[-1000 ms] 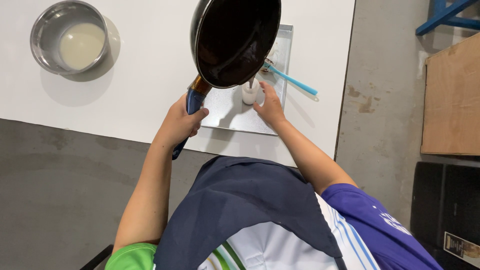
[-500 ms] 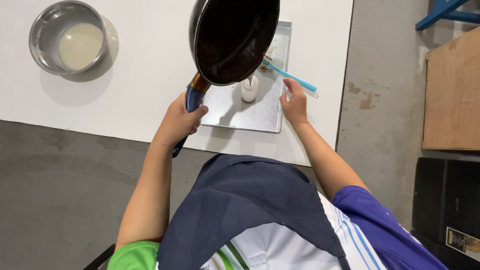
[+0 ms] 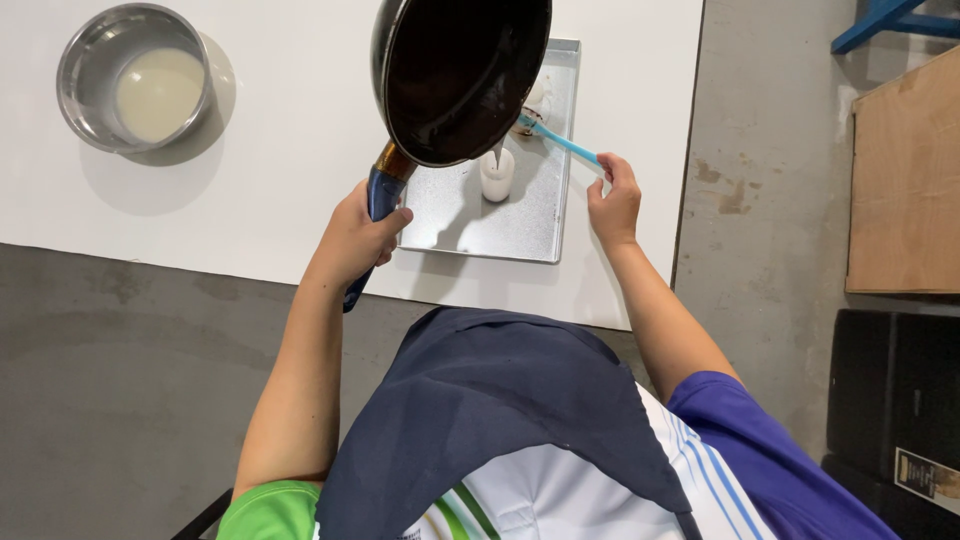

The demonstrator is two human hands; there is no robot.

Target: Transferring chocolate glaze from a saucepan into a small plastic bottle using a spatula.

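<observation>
The left hand [image 3: 355,235] grips a tilted black pan [image 3: 460,75] by its blue handle above a small white cup [image 3: 496,176] on a metal tray [image 3: 480,225]; the right hand [image 3: 614,205] clasps a light-blue spatula [image 3: 560,143].

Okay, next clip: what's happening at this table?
A person stands at a white table. Their left hand grips the blue handle of a dark frying pan, tilted above a small white cup that stands on a metal tray. Their right hand holds a light blue spatula, whose tip reaches toward the pan's lower rim. A steel bowl of pale liquid sits apart at the table's far left.
</observation>
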